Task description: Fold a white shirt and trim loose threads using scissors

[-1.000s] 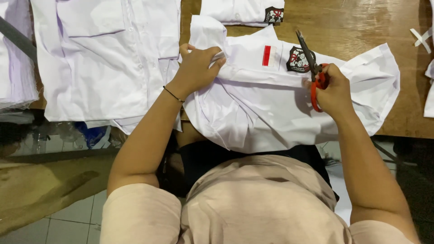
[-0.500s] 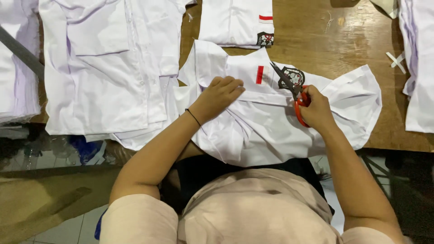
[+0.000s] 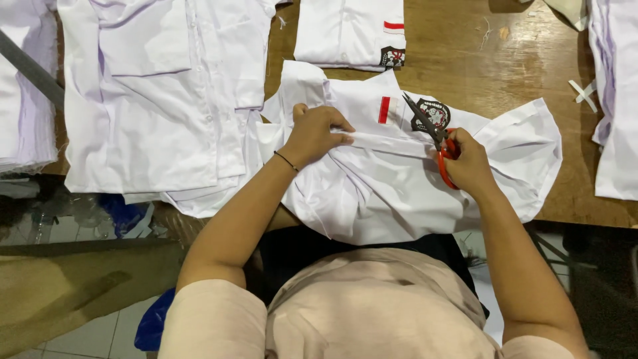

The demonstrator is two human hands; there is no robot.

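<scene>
We are looking down at a wooden table (image 3: pixel 505 60) with a white shirt (image 3: pixel 399 193) spread across its near edge, right in front of us. Our left hand (image 3: pixel 318 133) is closed, pinching and pressing down a folded strip of the shirt's fabric, fingers curled over the fold, a thin dark bracelet (image 3: pixel 286 161) sitting at the wrist. Our right hand (image 3: pixel 468 163) is wrapped around the orange handles of a pair of scissors (image 3: pixel 435 136), gripping them firmly; the dark blades are pointing up and left, lying over the shirt just beside a black embroidered badge (image 3: pixel 432 114) and near a small red-and-white patch (image 3: pixel 385 110). We cannot tell whether the blades are parted or together. Both hands are resting on the same shirt, left one near the collar end, right one near the badge. Beyond it, a folded white shirt (image 3: pixel 345 33) with its own badge and red stripe is lying on the table. To the left, a pile of white shirts (image 3: pixel 159 100) is hanging over the table edge, and more white cloth (image 3: pixel 615 100) is lying at the right edge.
</scene>
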